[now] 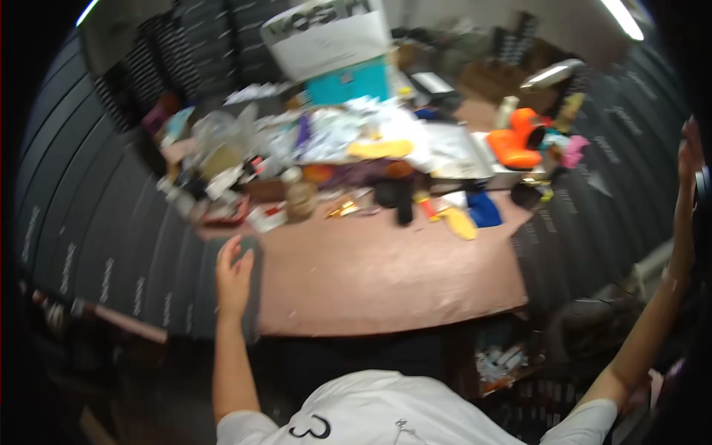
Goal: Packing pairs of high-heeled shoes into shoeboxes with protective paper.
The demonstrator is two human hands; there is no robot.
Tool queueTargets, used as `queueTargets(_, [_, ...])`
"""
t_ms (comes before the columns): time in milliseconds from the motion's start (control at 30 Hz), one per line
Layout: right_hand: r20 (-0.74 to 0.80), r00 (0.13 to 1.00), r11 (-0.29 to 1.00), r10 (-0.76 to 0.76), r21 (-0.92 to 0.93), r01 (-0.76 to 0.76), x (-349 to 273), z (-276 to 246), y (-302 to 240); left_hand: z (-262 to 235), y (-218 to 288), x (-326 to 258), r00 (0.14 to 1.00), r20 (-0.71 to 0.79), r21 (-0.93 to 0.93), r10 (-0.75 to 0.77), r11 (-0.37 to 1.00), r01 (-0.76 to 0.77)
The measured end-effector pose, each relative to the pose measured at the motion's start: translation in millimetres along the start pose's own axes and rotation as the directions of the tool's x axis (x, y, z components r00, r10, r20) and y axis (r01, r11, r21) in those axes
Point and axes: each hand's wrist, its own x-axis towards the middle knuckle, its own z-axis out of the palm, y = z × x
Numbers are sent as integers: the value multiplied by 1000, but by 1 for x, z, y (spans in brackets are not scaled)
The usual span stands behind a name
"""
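My left hand (234,273) is over the left end of the pink work table, beside a dark grey box (245,304) at the end of a row. Its fingers are apart and nothing is in them. Far to the right, my right arm stretches up along a stack of dark boxes (615,141). My right hand (691,152) shows narrow and blurred at the rim, its fingers stretched out and no held thing visible. A blurred dark and pale shape (700,185) lies by its wrist.
The pink table (386,274) carries clutter at its back: a bottle (300,194), an orange tape dispenser (515,141), yellow insole-like pieces (458,222), a blue cloth (483,210) and crumpled paper. A white bag (330,41) stands above a turquoise box (347,83). Dark boxes line both sides.
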Motion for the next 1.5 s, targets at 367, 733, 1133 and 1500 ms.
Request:
queueTargets(367, [929, -108, -256, -353, -207, -944, -386, 367, -449, -93, -150, -56, 987, -52, 866, -155, 486, 122])
queueTargets(733, [934, -208, -187, -291, -269, -945, -387, 332, -325, -8, -119, -86, 837, 215, 79, -504, 863, 499])
queueTargets(1133, [968, -233, -742, -89, -221, -633, -407, 176, -168, 138, -55, -126, 514, 742, -450, -431, 249, 858])
queueTargets(1500, [911, 299, 83, -283, 334, -939, -329, 236, -340, 19, -58, -70, 864, 473, -557, -171, 702, 444])
